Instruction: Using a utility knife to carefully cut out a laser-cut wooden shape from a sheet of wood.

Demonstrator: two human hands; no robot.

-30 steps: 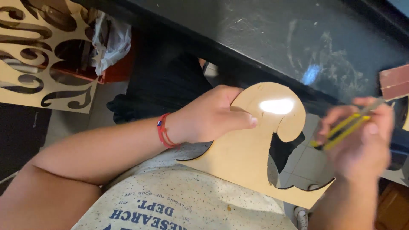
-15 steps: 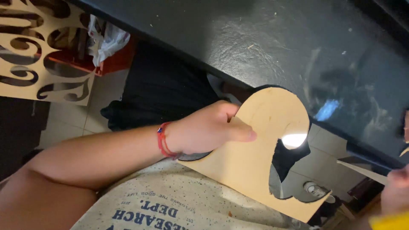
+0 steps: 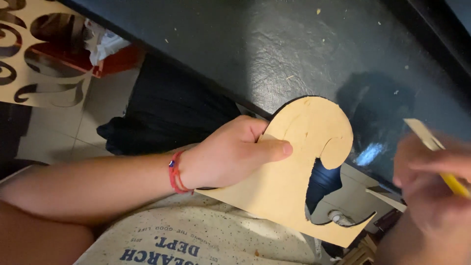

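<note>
My left hand (image 3: 234, 153) grips a flat, tan wooden cutout (image 3: 294, 181) with a curled scroll top and dark burnt edges, thumb pressed on its face. It leans over the edge of a dark tabletop (image 3: 255, 44). A red bracelet (image 3: 175, 172) circles my left wrist. My right hand (image 3: 431, 181), blurred at the right edge, is closed around a yellow tool (image 3: 454, 184) and a thin pale strip (image 3: 424, 133) that pokes up from its fingers. The right hand is apart from the cutout, to its right.
An ornate cut wooden panel (image 3: 29, 73) leans at the upper left over a tiled floor (image 3: 98, 118). Beside it a red box (image 3: 113, 61) holds crumpled white material. Dark cloth (image 3: 167, 113) hangs under the table. My speckled shirt (image 3: 196, 235) fills the bottom.
The view has shifted. My right hand has come away from the cutout's curl and sits blurred at the right edge. My left hand keeps its grip on the cutout.
</note>
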